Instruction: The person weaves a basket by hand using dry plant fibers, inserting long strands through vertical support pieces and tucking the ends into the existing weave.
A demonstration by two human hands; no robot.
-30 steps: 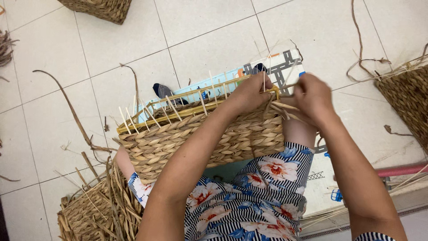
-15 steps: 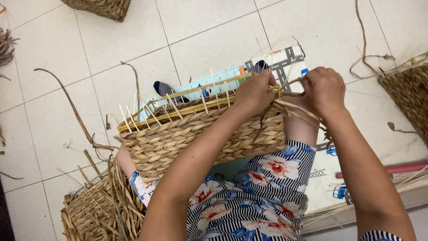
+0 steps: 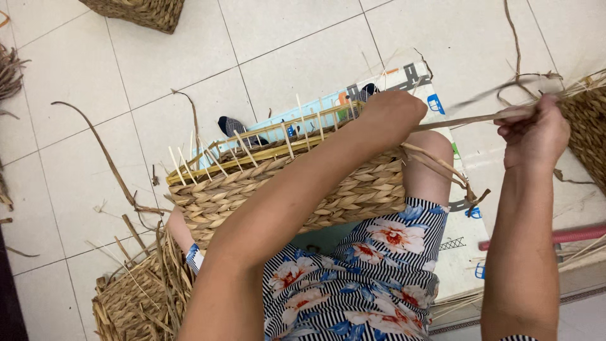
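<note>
A half-woven straw basket (image 3: 265, 189) lies across my lap, with thin pale sticks standing up along its open rim. My left hand (image 3: 391, 117) presses on the basket's right top corner, fingers curled over the rim. My right hand (image 3: 536, 136) is out to the right, shut on a long flat straw strand (image 3: 467, 119) that runs taut from the basket corner to my fingers. More loose strands hang from that corner beside my knee.
A finished woven basket (image 3: 142, 11) stands at the top left, another (image 3: 590, 136) at the right edge. A rough woven piece (image 3: 136, 297) lies at the lower left. Loose straw litters the white tiles. A printed mat (image 3: 467, 170) lies under me; a pink rod (image 3: 568, 235) is at the right.
My right hand has moved away from the basket corner to the right, drawing the straw strand out taut. My left hand has stayed on the rim.
</note>
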